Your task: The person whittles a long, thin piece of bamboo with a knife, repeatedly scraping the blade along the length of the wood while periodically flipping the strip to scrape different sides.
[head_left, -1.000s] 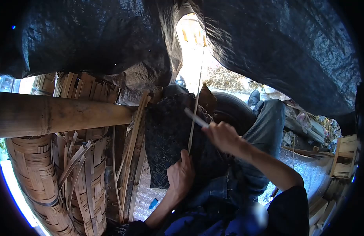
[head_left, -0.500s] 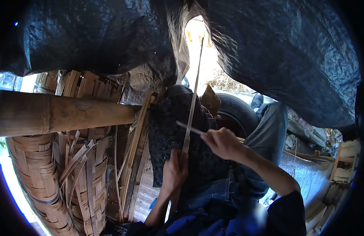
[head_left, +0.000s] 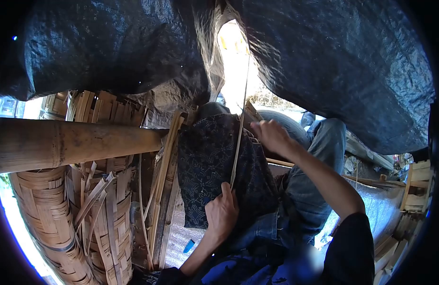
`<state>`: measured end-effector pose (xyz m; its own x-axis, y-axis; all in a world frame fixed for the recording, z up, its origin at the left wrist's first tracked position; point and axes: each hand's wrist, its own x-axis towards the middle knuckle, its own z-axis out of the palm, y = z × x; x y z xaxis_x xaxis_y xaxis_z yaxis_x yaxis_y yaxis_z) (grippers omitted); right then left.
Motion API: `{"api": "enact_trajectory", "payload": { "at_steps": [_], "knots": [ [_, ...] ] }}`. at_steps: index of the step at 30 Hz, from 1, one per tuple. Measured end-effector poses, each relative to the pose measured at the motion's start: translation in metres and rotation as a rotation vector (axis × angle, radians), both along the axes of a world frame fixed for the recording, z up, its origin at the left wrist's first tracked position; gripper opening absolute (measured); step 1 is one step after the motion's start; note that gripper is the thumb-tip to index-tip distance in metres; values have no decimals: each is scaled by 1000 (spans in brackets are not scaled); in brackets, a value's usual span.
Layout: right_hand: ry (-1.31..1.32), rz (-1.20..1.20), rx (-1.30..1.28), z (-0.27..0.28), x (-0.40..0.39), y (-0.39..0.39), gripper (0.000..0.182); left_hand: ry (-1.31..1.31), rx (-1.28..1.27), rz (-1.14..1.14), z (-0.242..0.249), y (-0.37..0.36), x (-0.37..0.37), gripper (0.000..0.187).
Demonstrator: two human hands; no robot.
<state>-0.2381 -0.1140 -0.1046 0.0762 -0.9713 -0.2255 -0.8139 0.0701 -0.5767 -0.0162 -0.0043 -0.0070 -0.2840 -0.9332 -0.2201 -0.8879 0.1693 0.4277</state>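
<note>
My left hand (head_left: 223, 212) is closed around the lower end of a long, thin bamboo strip (head_left: 239, 151). From there the strip rises over my lap toward the bright gap ahead. My right hand (head_left: 272, 137) is farther up, beside the strip's right side, its fingers curled round a knife. Hardly any of the blade can be made out now; the handle is hidden in the fist. Beneath the strip, a dark patterned cloth (head_left: 203, 159) covers my leg.
A thick bamboo pole (head_left: 77, 145) juts in from the left above tall woven bamboo baskets (head_left: 41, 204). Split bamboo pieces (head_left: 163, 190) lean beside the cloth. Dark plastic sheeting (head_left: 338, 61) hangs overhead. A tyre (head_left: 287, 124) lies ahead, and a wooden crate (head_left: 416, 185) stands right.
My right hand has moved up and away along the strip, and the knife blade shows less. My left hand has shifted slightly right, and the strip's edge now faces me more.
</note>
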Motion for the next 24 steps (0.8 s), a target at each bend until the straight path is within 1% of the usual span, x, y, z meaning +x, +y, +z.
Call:
{"api": "enact_trajectory", "payload": {
  "at_steps": [1,2,3,4,5,6,7,8,9,10,11,13,14,15,16,17,19,20,22,23,24],
  "knots": [
    [9,-56,-89,-17,-14,-11,52,5,-9,-4,0,-1,1,16],
    [20,-114,-181,-22,-22,-18,54,20,-16,16,-2,-2,3,15],
    [25,-119,-191,-15,-25,-19,54,35,-21,37,-3,-5,5,15],
    [-28,-148,-245,-4,-25,-16,54,39,-28,36,-4,-10,7,15],
    [-84,-168,-292,3,-22,-12,54,125,-9,86,-6,-12,11,15],
    [-79,-144,-397,2,-18,2,52,208,15,141,-7,-13,16,15],
    [-197,-137,-231,19,-11,14,51,208,22,156,-9,-13,22,15],
    [-311,-131,-60,42,-3,27,50,375,142,228,-11,-14,29,16],
    [-353,-72,-49,51,5,41,48,544,257,296,-13,-15,33,18],
    [-397,-18,-41,57,14,52,45,620,423,429,1,-18,31,34],
    [-396,-19,-39,64,22,61,45,620,427,429,12,-22,33,34],
    [-444,87,-85,72,40,73,43,551,728,472,26,-28,39,50],
    [-448,79,-85,73,46,74,43,505,708,450,25,-26,39,59],
    [-417,103,-32,73,52,74,41,498,708,446,24,-23,40,59],
    [-385,130,21,73,56,75,40,519,762,456,22,-19,42,58],
    [-388,129,20,71,56,75,40,542,815,469,20,-16,42,57],
    [-279,197,36,61,57,74,37,547,832,475,14,-11,44,56],
    [-280,205,43,58,58,73,37,554,852,480,11,-8,45,56],
    [-249,243,-139,53,57,71,47,580,855,484,10,-6,44,54],
    [-245,247,-134,47,56,68,47,606,851,476,9,-7,43,53],
    [-125,210,-186,40,54,63,48,612,853,478,10,-6,40,53]
  ]
}}
